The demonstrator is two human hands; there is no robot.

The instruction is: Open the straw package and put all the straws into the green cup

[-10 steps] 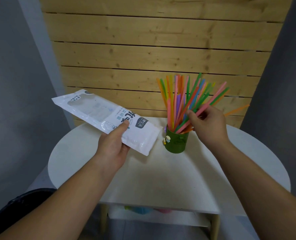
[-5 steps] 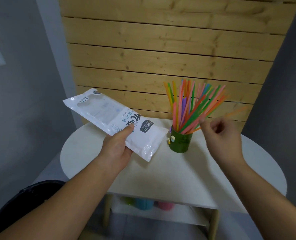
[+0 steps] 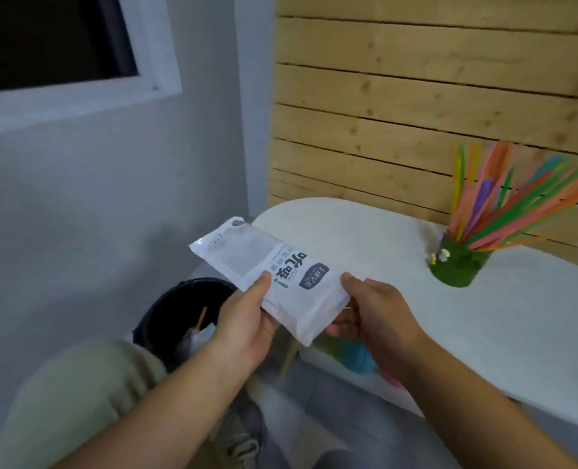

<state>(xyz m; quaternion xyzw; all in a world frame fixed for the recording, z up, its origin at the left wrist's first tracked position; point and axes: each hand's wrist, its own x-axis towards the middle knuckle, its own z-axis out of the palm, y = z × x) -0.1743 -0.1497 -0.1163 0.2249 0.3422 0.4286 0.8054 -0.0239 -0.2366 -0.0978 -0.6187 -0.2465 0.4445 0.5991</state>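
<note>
The white straw package [image 3: 270,275] looks flat and is held off the table's left end, above the floor. My left hand [image 3: 243,319] grips its left edge with the thumb on top. My right hand [image 3: 372,309] grips its near right corner, thumb on top and fingers beneath. The green cup [image 3: 456,265] stands on the white table [image 3: 365,252] at the right, with several coloured straws [image 3: 504,204] fanned out of it.
A black bin [image 3: 179,313] with scraps inside stands on the floor below the package, left of the table. A wooden slat wall [image 3: 416,96] backs the table. Coloured cups [image 3: 358,357] sit on the shelf under the tabletop. A knee in beige cloth [image 3: 77,394] is at lower left.
My right hand left the straws in the cup and took hold of the package's right corner. The view swung left, and the package now hangs near the bin.
</note>
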